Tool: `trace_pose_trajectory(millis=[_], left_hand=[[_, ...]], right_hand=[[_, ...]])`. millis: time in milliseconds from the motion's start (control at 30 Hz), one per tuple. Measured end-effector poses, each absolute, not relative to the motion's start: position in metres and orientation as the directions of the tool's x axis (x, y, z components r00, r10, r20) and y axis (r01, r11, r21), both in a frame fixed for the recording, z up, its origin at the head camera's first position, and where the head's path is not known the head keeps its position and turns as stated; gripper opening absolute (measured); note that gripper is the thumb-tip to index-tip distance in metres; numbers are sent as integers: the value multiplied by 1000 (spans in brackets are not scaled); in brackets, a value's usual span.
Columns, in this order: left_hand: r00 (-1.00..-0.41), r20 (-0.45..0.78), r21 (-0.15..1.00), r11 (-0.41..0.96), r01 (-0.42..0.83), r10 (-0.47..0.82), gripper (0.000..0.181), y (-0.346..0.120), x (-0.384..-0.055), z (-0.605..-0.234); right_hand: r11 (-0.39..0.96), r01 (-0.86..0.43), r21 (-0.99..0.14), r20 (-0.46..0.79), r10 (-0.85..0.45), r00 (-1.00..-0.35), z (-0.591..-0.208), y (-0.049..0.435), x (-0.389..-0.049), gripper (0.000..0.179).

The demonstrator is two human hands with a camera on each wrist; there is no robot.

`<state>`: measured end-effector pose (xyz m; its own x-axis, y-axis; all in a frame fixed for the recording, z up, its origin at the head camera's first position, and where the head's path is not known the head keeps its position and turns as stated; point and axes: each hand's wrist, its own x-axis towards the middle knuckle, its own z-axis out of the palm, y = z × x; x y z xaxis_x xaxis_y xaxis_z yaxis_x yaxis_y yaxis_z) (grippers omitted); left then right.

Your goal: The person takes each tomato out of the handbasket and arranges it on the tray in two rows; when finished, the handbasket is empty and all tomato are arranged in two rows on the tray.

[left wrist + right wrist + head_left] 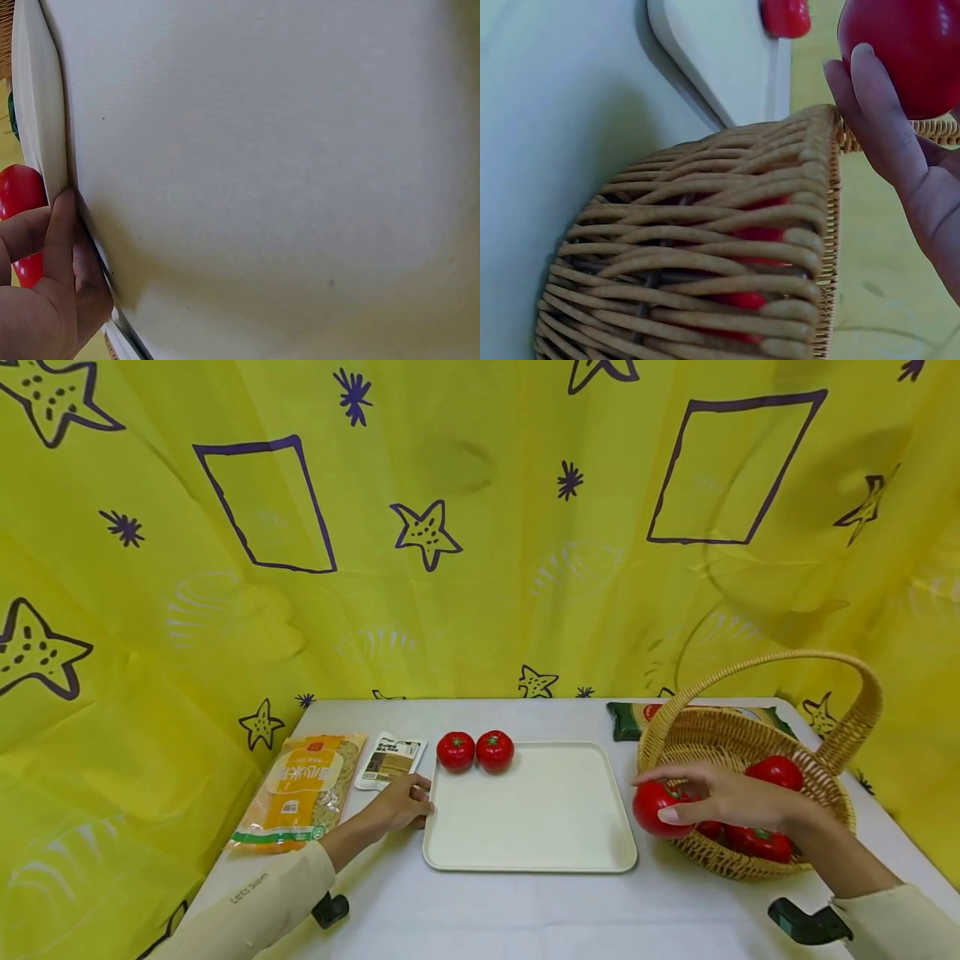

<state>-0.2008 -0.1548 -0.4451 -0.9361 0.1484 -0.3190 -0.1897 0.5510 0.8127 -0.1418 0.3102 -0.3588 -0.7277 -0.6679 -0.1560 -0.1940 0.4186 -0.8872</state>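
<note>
A person sat at a white table in front of a yellow curtain printed with stars. The right hand gripped a red tomato, fingers curled around it, just over the left rim of a wicker basket at the right side of the table. More tomatoes lay inside the basket. The left hand rested against the near left edge of a cream tray in the middle of the table, fingers relaxed and touching its rim, holding nothing. Two tomatoes sat side by side, touching, at the tray's far left corner. Left of the tray lay a packet of pasta and a small sachet. A green packet lay behind the basket.
</note>
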Motion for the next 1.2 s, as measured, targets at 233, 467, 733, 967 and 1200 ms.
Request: trace_pose_trajectory(millis=[233,467,733,967,1200], left_hand=[[-933,-320,819,543,-186,165,36,-157,-202,-446],[-927,-315,826,539,-163,202,35,-158,-200,-443],[-936,-317,813,552,-186,152,36,-155,-199,-443],[-936,-317,812,553,-184,155,36,-155,-200,-444],[-934,-324,811,553,-191,153,36,-155,-200,-445]], right_hand=[[408,-208,-889,-145,-682,-717,-362,305,-140,46],[455,-178,-872,-195,-658,-728,-361,296,-137,51],[441,-198,-876,-170,-664,-728,-362,280,-137,51],[438,-262,-860,-121,-674,-729,-365,266,-144,48],[415,-249,-875,-111,-673,-731,-369,253,-157,49]])
